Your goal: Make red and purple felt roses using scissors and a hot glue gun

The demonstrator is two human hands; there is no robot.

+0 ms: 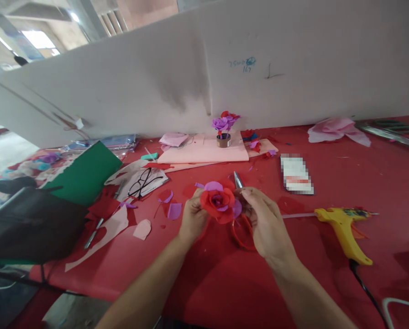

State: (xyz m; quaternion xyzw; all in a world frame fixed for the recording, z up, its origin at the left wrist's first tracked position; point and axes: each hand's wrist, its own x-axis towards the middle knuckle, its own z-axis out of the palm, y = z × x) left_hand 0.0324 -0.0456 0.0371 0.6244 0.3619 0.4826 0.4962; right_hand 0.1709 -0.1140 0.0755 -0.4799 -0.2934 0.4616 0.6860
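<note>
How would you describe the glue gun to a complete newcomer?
On the red table, look right of the person's right hand. The glue gun lies there on its side, a black cord running from its handle. Its yellow body sets it apart from the pale, pixelated rectangle beyond it.

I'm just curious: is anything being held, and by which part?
A red and purple flower, apparently held by its outer edge, left hand at one side, right hand opposite.

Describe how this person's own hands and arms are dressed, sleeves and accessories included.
Both the left hand and the right hand are bare, with no gloves. No sleeve shows on either forearm, and no watch, bracelet or ring can be made out.
</note>
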